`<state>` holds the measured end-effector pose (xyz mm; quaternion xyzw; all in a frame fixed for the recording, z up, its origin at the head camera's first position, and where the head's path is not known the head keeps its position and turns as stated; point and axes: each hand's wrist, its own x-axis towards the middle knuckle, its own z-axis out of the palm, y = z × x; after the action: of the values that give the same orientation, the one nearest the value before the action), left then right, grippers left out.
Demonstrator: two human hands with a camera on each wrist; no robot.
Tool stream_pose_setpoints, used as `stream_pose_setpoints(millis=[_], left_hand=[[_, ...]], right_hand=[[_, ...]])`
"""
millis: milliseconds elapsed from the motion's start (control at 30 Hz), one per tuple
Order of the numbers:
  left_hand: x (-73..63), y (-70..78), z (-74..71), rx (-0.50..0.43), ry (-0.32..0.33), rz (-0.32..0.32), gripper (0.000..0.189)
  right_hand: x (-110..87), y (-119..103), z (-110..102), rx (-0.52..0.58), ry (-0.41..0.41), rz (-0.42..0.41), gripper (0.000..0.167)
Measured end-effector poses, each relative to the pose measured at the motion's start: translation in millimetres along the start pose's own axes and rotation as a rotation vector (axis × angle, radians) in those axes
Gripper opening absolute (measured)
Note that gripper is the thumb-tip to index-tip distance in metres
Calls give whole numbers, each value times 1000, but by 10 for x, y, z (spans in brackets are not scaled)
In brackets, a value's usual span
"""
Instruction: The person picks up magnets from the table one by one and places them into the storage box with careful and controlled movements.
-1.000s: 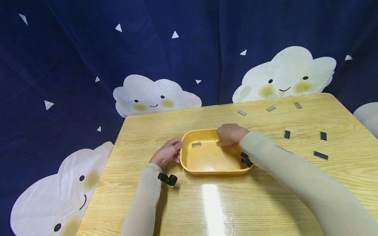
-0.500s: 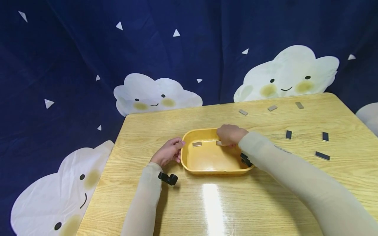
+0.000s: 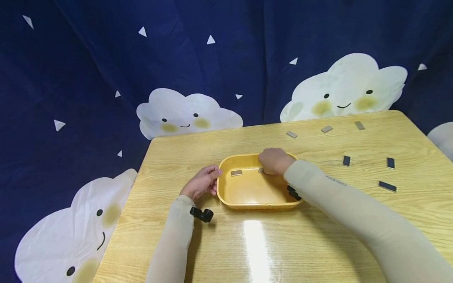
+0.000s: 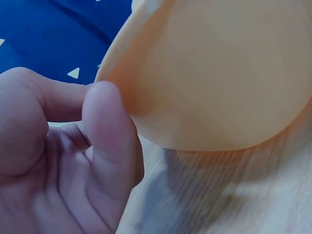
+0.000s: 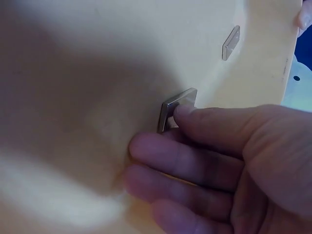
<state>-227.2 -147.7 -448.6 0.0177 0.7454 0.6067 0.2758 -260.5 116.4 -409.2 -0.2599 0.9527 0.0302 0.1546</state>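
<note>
A yellow plastic tub [image 3: 247,205] stands on the wooden table. My left hand [image 3: 201,182] holds its left rim, with the thumb against the rim in the left wrist view. Inside the tub, my right hand [image 3: 276,161] pinches a small flat metal block [image 5: 183,101] between thumb and fingers, close to the tub's inner surface. In the head view, only the left end of that block [image 3: 262,171] shows past the hand. A second metal block [image 3: 236,173] lies in the tub, to the left of the first.
Three greyish flat blocks, one of them [image 3: 291,134] behind the tub, lie along the table's far side. Three dark flat blocks, one of them [image 3: 346,160] nearest my right sleeve, lie to the right. A dark blue curtain [image 3: 212,70] with clouds hangs behind the table.
The right hand has shifted slightly left, and the block in its fingers has turned a little. My left hand keeps its place on the rim. The head view has shifted slightly.
</note>
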Motion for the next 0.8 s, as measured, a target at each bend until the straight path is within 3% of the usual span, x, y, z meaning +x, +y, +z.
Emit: stream_pose_setpoints(millis=[467, 633, 800], left_hand=[[1, -3, -5, -8, -15, 9, 22], [-13, 5, -9, 4, -11, 10, 22], [-9, 4, -11, 10, -9, 12, 22]], right_hand=[[-46, -34, -53, -21, -26, 79, 29], [-74, -40, -100, -8, -25, 100, 22], [-111, -42, -131, 1, -51, 92, 30]])
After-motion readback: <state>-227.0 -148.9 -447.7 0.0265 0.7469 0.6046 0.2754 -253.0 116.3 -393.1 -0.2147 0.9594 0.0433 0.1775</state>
